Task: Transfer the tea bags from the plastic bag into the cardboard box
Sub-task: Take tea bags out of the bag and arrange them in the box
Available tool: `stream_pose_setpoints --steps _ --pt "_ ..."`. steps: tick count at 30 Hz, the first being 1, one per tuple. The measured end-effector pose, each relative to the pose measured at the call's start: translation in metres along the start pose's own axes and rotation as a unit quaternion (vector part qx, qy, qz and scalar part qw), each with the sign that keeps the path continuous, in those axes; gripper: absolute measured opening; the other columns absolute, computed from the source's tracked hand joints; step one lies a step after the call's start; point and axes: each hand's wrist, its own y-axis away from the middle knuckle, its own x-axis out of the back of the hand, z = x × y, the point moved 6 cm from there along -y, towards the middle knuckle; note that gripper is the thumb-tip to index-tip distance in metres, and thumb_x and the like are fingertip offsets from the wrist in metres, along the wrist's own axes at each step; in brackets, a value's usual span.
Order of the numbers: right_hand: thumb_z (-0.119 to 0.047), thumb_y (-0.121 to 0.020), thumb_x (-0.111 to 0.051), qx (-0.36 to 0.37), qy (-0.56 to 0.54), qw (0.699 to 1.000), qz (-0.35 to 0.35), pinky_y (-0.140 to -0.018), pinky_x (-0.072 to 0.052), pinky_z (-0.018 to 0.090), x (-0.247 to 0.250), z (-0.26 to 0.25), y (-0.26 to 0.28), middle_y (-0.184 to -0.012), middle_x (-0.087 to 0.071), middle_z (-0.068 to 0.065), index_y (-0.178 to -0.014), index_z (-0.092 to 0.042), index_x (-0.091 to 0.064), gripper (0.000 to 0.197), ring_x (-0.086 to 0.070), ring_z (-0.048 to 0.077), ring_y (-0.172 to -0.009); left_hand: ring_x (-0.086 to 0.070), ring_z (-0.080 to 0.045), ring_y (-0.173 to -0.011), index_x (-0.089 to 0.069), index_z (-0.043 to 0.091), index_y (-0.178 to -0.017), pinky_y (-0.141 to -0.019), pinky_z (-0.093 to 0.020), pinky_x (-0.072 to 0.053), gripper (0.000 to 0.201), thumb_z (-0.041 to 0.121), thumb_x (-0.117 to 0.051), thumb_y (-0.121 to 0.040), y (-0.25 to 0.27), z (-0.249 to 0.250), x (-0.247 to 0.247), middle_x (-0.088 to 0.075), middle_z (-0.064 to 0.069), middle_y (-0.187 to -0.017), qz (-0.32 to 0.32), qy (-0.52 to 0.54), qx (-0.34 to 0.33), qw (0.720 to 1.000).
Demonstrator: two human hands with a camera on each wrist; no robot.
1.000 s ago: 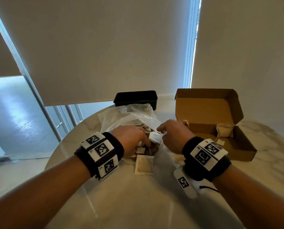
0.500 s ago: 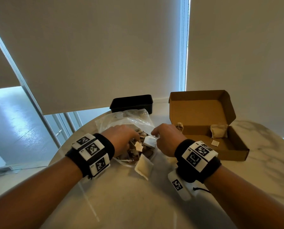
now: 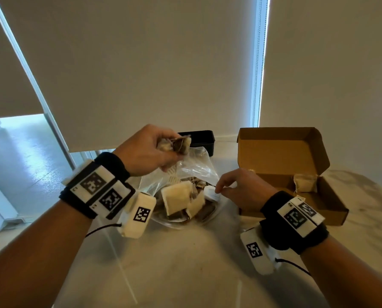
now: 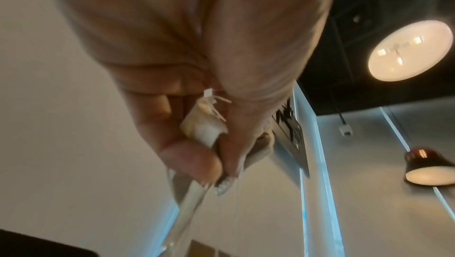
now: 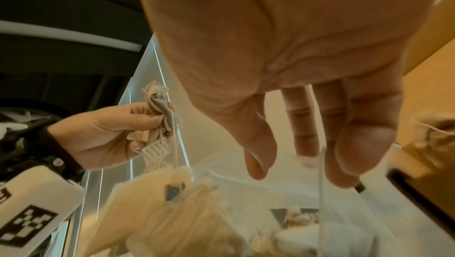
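Observation:
My left hand (image 3: 171, 152) is raised above the clear plastic bag (image 3: 194, 170) and grips a bunch of tea bags (image 3: 177, 143), seen close up in the left wrist view as a tea bag (image 4: 204, 127) between thumb and fingers. Two more tea bags (image 3: 177, 197) dangle below it on strings, over the bag's mouth. My right hand (image 3: 218, 191) pinches the plastic bag's rim (image 5: 309, 161) near a white tag. The open cardboard box (image 3: 332, 205) stands at the right with one tea bag (image 3: 304, 182) inside. More tea bags lie in the plastic bag.
A black container (image 3: 200, 138) stands behind the plastic bag at the table's far edge. The round marble table (image 3: 185, 274) curves away at left and right. Blinds hang behind the table. The box's lid (image 3: 278, 150) stands upright.
My left hand has come up out of the plastic bag with a bunch of tea bags, and others now hang from it on strings. My right hand has stayed at the bag's mouth.

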Motion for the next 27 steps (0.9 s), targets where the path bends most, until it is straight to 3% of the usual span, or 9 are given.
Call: stream_pose_setpoints --steps 3,5,9,13,18,20,23,27 --pt "-0.027 -0.094 -0.057 0.020 -0.008 1.000 0.012 -0.093 -0.046 0.030 0.010 -0.005 0.003 -0.116 -0.060 -0.007 -0.085 -0.042 -0.062 0.018 -0.056 0.010 -0.101 -0.059 -0.025 -0.065 -0.069 0.009 -0.093 -0.061 -0.029 -0.055 0.011 0.007 -0.068 -0.082 -0.005 0.007 0.011 -0.068 -0.014 -0.083 0.013 0.055 -0.010 0.998" --pt "-0.031 -0.091 -0.061 0.033 -0.010 0.999 0.013 -0.089 -0.047 0.028 0.015 -0.014 0.007 -0.114 -0.057 -0.009 -0.099 -0.042 -0.061 0.014 -0.054 0.008 -0.099 -0.058 -0.027 -0.064 -0.068 0.006 -0.093 -0.061 -0.033 -0.054 0.011 0.004 -0.068 -0.082 -0.007 0.014 0.014 -0.068 -0.020 -0.085 0.014 0.078 -0.022 0.997" --pt "-0.031 -0.081 -0.073 0.050 -0.069 0.996 -0.010 -0.080 -0.050 0.022 0.021 -0.036 0.015 -0.114 -0.053 -0.010 -0.131 -0.035 -0.047 0.056 -0.058 0.007 -0.092 -0.062 -0.022 -0.068 -0.069 0.008 -0.094 -0.060 -0.028 -0.052 0.014 0.003 -0.068 -0.081 -0.011 0.026 0.022 -0.070 -0.011 -0.084 0.028 0.095 -0.039 0.994" --pt "-0.025 -0.078 -0.076 0.072 -0.107 0.991 -0.037 -0.084 -0.052 0.026 0.019 -0.050 0.020 -0.126 -0.050 -0.006 -0.144 -0.035 -0.031 0.081 -0.057 0.009 -0.101 -0.065 -0.010 -0.070 -0.068 0.006 -0.098 -0.060 -0.019 -0.051 0.017 0.003 -0.066 -0.082 -0.011 0.037 0.024 -0.070 -0.003 -0.086 0.031 0.096 -0.055 0.993" --pt "-0.026 -0.076 -0.078 0.096 -0.180 0.975 -0.087 -0.091 -0.054 0.036 0.006 -0.061 0.021 -0.121 -0.055 -0.006 -0.138 -0.041 -0.038 0.076 -0.063 0.012 -0.101 -0.064 -0.007 -0.064 -0.066 -0.001 -0.099 -0.058 -0.019 -0.050 0.018 0.001 -0.065 -0.081 -0.009 0.041 0.022 -0.069 -0.001 -0.081 0.022 0.122 -0.065 0.990" --pt "-0.027 -0.079 -0.075 0.098 -0.163 0.978 -0.086 -0.088 -0.055 0.031 -0.001 -0.063 0.018 -0.117 -0.055 -0.008 -0.135 -0.041 -0.043 0.065 -0.063 0.012 -0.097 -0.063 -0.006 -0.063 -0.065 -0.005 -0.099 -0.056 -0.019 -0.050 0.019 0.000 -0.064 -0.081 -0.009 0.040 0.022 -0.068 -0.002 -0.081 0.022 0.134 -0.069 0.988" --pt "-0.027 -0.084 -0.071 0.103 -0.129 0.984 -0.066 -0.075 -0.051 0.019 -0.010 -0.067 0.014 -0.102 -0.054 -0.012 -0.119 -0.035 -0.053 0.040 -0.060 0.009 -0.089 -0.060 -0.009 -0.062 -0.064 -0.006 -0.098 -0.053 -0.020 -0.049 0.020 0.002 -0.065 -0.079 -0.007 0.037 0.022 -0.066 -0.003 -0.080 0.027 0.153 -0.069 0.985" --pt "-0.027 -0.085 -0.070 0.137 -0.108 0.984 -0.038 -0.087 -0.051 0.027 -0.019 -0.071 0.008 -0.107 -0.065 -0.006 -0.112 -0.021 -0.063 0.029 -0.061 0.010 -0.096 -0.058 -0.011 -0.060 -0.063 -0.006 -0.098 -0.053 -0.022 -0.049 0.019 0.002 -0.064 -0.080 -0.006 0.029 0.023 -0.066 -0.001 -0.079 0.028 0.164 -0.067 0.984"
